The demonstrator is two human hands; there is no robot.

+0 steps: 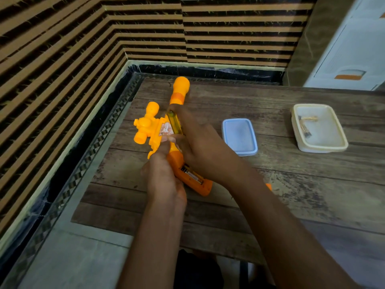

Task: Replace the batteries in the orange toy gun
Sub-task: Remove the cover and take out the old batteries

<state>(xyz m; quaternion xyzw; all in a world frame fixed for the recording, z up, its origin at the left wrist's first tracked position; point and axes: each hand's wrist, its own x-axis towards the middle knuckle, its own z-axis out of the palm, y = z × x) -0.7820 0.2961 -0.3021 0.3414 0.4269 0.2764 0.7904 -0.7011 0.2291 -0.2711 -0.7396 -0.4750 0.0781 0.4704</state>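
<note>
The orange toy gun (145, 126) lies on the wooden table (291, 195), barrel pointing away from me. Its grip faces me with the battery compartment uncovered, and batteries (191, 174) show inside it. My left hand (164, 176) grips the gun's body just above the grip, one finger stretched toward the sticker. My right hand (205, 149) reaches over the gun and is closed on a yellow-handled screwdriver (174, 124); its tip is hidden. A small orange piece (269, 186) peeks out beside my right forearm.
A blue lid (239, 137) lies right of the gun. Further right stands a cream plastic container (331, 147) with a few batteries (305, 127) inside. A striped wall corner borders the table at the back and left; a white cabinet (354, 49) stands at the back right.
</note>
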